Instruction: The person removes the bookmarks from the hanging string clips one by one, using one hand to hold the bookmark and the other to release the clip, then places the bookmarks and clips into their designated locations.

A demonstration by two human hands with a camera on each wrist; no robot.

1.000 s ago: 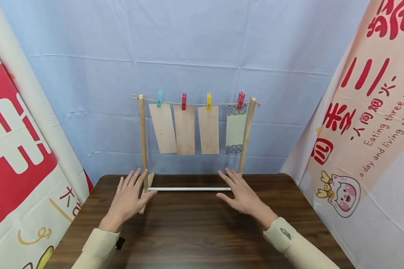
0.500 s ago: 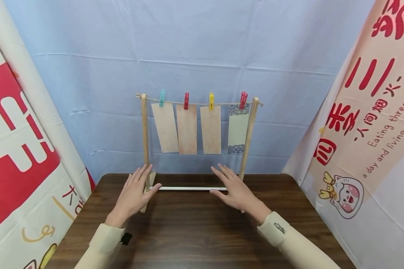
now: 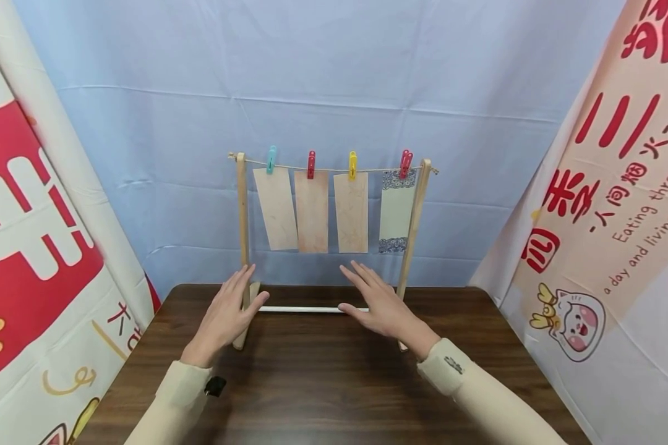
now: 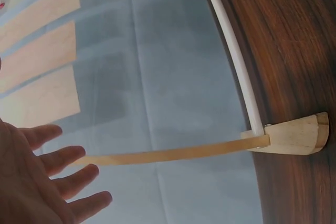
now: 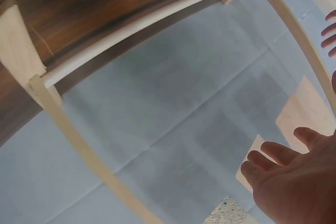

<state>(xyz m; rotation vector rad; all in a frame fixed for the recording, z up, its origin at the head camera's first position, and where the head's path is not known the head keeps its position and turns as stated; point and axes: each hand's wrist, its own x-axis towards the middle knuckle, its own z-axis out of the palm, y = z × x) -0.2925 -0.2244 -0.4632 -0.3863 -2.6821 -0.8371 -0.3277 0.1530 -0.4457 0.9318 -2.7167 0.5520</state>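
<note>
A small wooden rack with two posts (image 3: 415, 225) stands at the back of the table. Along its string (image 3: 331, 170) hang paper cards: two beige ones, a pinker one (image 3: 313, 213), and a pale one with blue patterned ends (image 3: 396, 213). A teal clothespin (image 3: 271, 159), a yellow clothespin (image 3: 352, 165) and two red clothespins (image 3: 311, 165) grip their top edges. My left hand (image 3: 222, 318) holds nothing, fingers spread, in front of the left post. Facing it, my right hand (image 3: 384, 309) is also bare, palm inward, overlapping the right end of the white rod (image 3: 300, 309).
The dark wood-grain table (image 3: 312, 383) spreads beneath both hands. A light blue cloth (image 3: 323, 74) hangs behind the rack. Printed banners (image 3: 607, 204) flank both sides. Wooden feet (image 4: 296, 135) brace the posts on the tabletop.
My right hand has moved left, inward along the rod, and a little up. The left hand has risen slightly. The whole scene has shifted a little to the right in the head view.
</note>
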